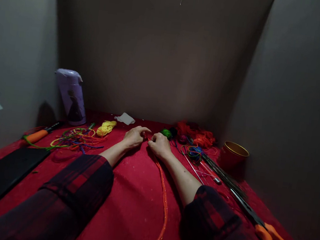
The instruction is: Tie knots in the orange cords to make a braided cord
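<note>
Head view: orange cord (165,206) is running near from your hands.
Right hand (160,145): fingers curled, apparently gripping cord.
Left hand (134,137): half-curled; can't tell what it's holding.
Snag risk: slack is lying beside your right forearm (183,177), possibly inviting tugs.

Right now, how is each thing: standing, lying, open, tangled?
Tall purple flask: standing, lid on.
Red cup with gold rim: upright, top open.
Yellow yarn bundle: loosely gathered.
Thin multicoloured cords: loosely tangled.
Fluffy orange-red yarn: heaped.
Long orange cord: wavy, running from the curled right grip.
Long metal tool with orange handles: lying; open or shut unclear.
Flat black slab: lying down.
White creased scrap: lying down.
</note>
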Available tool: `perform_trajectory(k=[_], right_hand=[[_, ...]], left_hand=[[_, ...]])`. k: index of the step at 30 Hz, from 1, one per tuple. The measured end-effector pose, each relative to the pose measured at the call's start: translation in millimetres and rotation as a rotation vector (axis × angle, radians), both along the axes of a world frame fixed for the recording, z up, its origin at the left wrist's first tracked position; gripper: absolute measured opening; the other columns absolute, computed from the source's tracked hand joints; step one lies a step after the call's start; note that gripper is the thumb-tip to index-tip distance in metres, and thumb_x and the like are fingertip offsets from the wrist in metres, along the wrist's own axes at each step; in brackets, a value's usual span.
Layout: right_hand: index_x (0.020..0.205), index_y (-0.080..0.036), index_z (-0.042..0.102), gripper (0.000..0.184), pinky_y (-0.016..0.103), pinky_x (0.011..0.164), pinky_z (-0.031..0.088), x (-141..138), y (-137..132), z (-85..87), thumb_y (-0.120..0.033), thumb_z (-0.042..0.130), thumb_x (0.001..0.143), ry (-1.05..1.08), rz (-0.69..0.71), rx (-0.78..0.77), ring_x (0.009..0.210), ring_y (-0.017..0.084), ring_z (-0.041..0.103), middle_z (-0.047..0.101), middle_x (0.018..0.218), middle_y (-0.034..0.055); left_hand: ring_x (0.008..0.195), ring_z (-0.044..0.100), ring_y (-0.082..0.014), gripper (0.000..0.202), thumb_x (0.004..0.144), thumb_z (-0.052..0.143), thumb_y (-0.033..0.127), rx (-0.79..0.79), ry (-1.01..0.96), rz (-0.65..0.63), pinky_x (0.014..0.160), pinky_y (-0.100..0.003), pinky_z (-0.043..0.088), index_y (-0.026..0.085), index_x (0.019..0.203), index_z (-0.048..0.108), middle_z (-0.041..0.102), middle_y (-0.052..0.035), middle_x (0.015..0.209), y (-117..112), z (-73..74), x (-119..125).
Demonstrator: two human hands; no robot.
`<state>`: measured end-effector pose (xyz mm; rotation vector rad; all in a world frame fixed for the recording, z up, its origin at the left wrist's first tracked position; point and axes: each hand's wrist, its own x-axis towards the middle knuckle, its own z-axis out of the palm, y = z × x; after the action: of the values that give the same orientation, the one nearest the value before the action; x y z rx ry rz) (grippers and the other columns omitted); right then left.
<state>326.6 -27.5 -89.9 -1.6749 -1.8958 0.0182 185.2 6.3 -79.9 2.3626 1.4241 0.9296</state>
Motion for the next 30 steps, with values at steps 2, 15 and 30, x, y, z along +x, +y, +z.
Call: perform_trajectory(k=[2, 15, 30], right_hand=[[0.073, -0.017, 0.063, 0.012, 0.025, 0.067, 0.037, 0, 0, -0.1, -0.022, 0.052, 0.072, -0.001, 0.001, 0.002, 0.077, 0.017, 0.057, 0.063, 0.083, 0.0063], [0.074, -0.017, 0.064, 0.013, 0.025, 0.066, 0.037, 0, 0, 0.0, -0.024, 0.053, 0.073, -0.008, 0.004, 0.001, 0.076, 0.018, 0.058, 0.063, 0.084, 0.0067], [0.076, -0.017, 0.064, 0.015, 0.025, 0.065, 0.037, 0, 0, -0.7, -0.026, 0.053, 0.074, -0.022, 0.000, 0.000, 0.077, 0.018, 0.057, 0.063, 0.084, 0.0066]], left_hand=[[0.081, 0.059, -0.0140, 0.030, 0.073, 0.056, 0.019, 0.015, -0.026, -0.009, 0.068, -0.021, 0.043, 0.028, 0.099, 0.068, 0.065, -0.0003, 0.091, 0, -0.9, 1], [0.083, 0.061, -0.0151, 0.040, 0.066, 0.053, 0.009, -0.062, -0.089, 0.018, 0.070, -0.022, 0.045, 0.023, 0.101, 0.065, 0.069, 0.0001, 0.091, 4, -0.8, 3], [0.083, 0.061, -0.0154, 0.020, 0.073, 0.055, 0.021, -0.015, -0.058, -0.007, 0.074, -0.023, 0.044, 0.024, 0.085, 0.070, 0.070, -0.0005, 0.087, 1, -1.4, 3]])
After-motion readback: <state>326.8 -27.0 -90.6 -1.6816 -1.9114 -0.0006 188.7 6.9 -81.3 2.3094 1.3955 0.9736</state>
